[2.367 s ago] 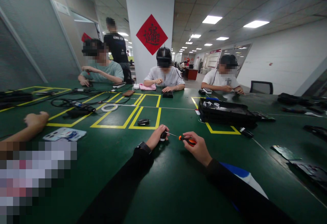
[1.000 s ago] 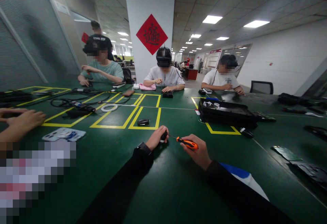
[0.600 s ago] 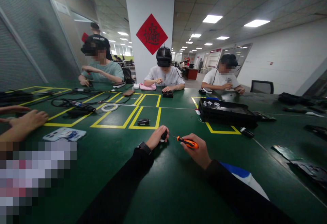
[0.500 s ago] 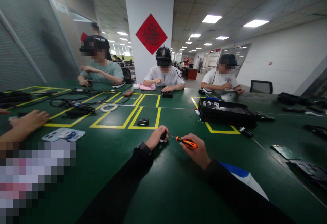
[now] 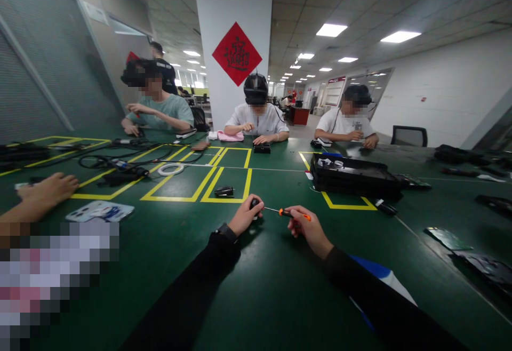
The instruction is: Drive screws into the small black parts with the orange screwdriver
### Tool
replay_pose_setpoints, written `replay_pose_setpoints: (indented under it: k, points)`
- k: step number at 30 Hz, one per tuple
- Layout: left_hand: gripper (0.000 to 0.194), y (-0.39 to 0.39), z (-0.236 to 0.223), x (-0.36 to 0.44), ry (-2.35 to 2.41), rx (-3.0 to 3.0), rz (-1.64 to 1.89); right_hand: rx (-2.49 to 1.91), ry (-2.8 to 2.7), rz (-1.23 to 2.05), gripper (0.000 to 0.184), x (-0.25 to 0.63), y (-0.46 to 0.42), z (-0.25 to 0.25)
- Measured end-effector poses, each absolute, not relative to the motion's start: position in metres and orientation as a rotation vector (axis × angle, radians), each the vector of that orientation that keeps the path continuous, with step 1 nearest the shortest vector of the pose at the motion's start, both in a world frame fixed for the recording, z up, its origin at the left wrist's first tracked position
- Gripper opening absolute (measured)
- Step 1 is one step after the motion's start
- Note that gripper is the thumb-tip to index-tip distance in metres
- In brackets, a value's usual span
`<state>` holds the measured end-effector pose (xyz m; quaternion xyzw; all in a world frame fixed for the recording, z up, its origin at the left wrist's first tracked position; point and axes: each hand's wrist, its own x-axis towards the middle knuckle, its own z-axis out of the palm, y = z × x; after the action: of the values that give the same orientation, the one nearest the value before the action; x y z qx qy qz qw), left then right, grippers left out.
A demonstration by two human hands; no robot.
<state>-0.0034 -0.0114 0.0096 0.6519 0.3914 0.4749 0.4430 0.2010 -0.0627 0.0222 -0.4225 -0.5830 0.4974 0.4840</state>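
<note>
My left hand (image 5: 245,216) is closed around a small black part (image 5: 254,205), mostly hidden by the fingers, just above the green table. In my right hand (image 5: 309,229) is an orange and black screwdriver (image 5: 286,213), gripped by its handle. Its thin shaft points left and reaches the black part; whether the tip sits in a screw is too small to tell. Beyond my left hand, a black cylindrical part (image 5: 224,191) lies inside a yellow taped rectangle.
A black tray (image 5: 356,177) with small white pieces stands to the right. A phone (image 5: 100,210) lies left, near another person's hand (image 5: 50,190). Cables (image 5: 116,161) spread at the back left. Circuit boards (image 5: 447,238) lie far right. Co-workers sit across the table (image 5: 276,297).
My right hand has turned and shifted slightly right with the screwdriver, and more of its shaft shows. The black part in my left hand has tilted a little.
</note>
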Motion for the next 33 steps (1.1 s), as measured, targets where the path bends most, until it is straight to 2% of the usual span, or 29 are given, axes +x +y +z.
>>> replay_pose_setpoints:
  k: [3,11,23,33]
  points:
    - [0.026,-0.0112,0.0095,-0.0036,0.974,1.594,1.174,-1.091,-1.451,1.116,0.034,0.2023,-0.0615,0.0198]
    - [0.026,-0.0121,0.0094,-0.0035,0.995,1.642,1.170,-1.175,-1.825,0.572,0.019,0.2040,-0.0608,0.0180]
    - [0.025,-0.0122,0.0080,-0.0043,1.020,1.710,1.168,-1.151,-1.995,0.404,0.019,0.2001,-0.0613,0.0177]
    - [0.021,-0.0123,0.0135,-0.0077,1.004,1.745,1.213,-1.224,-1.998,0.470,0.018,0.2014,-0.0629,0.0173]
